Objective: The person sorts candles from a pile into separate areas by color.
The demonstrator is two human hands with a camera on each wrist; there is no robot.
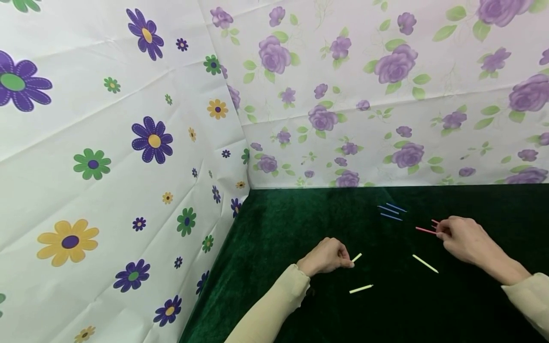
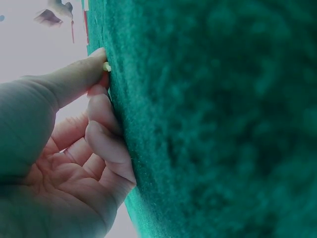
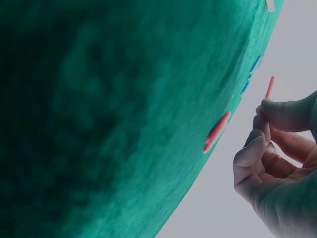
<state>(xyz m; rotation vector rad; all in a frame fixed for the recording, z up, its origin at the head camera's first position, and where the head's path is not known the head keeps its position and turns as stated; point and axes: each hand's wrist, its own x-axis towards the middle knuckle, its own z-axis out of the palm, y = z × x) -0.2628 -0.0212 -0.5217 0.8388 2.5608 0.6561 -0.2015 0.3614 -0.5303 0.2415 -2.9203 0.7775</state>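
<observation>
My left hand (image 1: 328,256) is low over the dark green cloth, pinching a slim yellow stick (image 1: 357,257) between thumb and fingertips. In the left wrist view the yellow stick's end (image 2: 107,66) peeks out beside the thumb, close to the cloth. Farther right, my right hand (image 1: 467,240) pinches a thin pink-red stick (image 1: 424,230) that points left. The right wrist view has this pink-red stick (image 3: 270,87) raised off the cloth, while another red stick (image 3: 217,132) lies on the cloth. Part of the red sticks is hidden behind the right fingers in the head view.
Three blue sticks (image 1: 391,216) lie side by side toward the back. One yellow stick (image 1: 361,288) lies in front of the left hand, another yellow stick (image 1: 425,263) between the hands. Flowered sheets (image 1: 317,95) border the green cloth (image 1: 274,224) behind and at left.
</observation>
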